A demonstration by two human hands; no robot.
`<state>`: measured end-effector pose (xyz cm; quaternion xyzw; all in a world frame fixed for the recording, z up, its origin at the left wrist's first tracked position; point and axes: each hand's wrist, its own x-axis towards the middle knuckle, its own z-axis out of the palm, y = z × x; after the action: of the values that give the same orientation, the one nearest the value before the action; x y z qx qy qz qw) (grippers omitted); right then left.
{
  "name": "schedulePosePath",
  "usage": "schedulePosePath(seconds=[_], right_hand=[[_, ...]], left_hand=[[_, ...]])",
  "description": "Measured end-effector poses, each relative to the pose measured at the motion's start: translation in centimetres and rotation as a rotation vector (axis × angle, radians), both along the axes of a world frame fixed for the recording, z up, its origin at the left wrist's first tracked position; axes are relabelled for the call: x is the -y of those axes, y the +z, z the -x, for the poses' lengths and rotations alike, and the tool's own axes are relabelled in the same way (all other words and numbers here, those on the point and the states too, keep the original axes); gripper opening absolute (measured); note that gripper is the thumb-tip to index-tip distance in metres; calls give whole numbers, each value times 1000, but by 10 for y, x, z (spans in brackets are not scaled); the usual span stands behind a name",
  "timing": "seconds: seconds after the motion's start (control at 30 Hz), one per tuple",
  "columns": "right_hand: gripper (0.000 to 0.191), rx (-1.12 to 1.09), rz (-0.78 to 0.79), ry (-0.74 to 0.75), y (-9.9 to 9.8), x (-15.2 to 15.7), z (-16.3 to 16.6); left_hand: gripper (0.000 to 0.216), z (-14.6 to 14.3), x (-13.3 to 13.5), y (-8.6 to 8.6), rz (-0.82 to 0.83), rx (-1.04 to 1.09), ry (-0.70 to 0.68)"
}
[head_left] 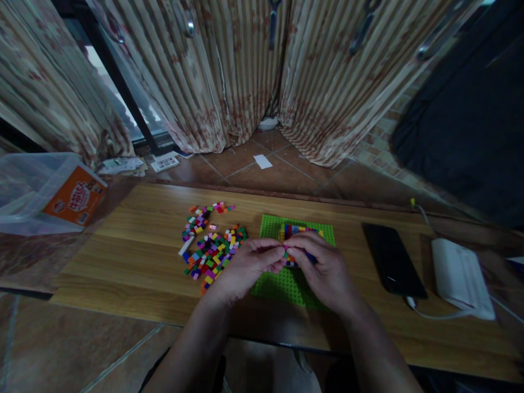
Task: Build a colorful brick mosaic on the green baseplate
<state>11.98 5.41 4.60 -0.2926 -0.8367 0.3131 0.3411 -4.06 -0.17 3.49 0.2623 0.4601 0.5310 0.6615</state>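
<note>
Bricks in many colours are stacked into a small build (291,232) that sits on a green baseplate (282,284) near the middle of the wooden table (135,256), and both hands meet right over it. From the head view, the left hand (249,265) comes in from the lower left with its fingers curled inward, the fingertips (275,255) pinched at the near edge of the build. The right hand (325,270) covers the near right part of the baseplate, its fingers bent and closed around the same spot; what exact piece each hand pinches is hidden between the fingers, though a pink and orange bit shows just where the fingertips meet. Just left of the baseplate lies a loose pile of small bricks (210,245), spread toward the far edge of the table. To the right of the baseplate a dark phone (393,259) lies flat, and beyond it a white power bank (460,275) with a cable. At the far left a clear plastic box (36,191) with an orange label rests beside the table. Striped curtains (254,71) hang behind over a tiled floor.
</note>
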Motion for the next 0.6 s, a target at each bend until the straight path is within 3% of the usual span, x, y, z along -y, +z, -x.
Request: schedulePosePath(seconds=[0.33,0.6], right_hand=[[24,13,48,-470,-13,-32,-40],[26,97,114,-458,-23,-39,-45]], left_hand=[[27,4,-2,1,25,-78,117],[25,5,-3,2,17,-109,122]])
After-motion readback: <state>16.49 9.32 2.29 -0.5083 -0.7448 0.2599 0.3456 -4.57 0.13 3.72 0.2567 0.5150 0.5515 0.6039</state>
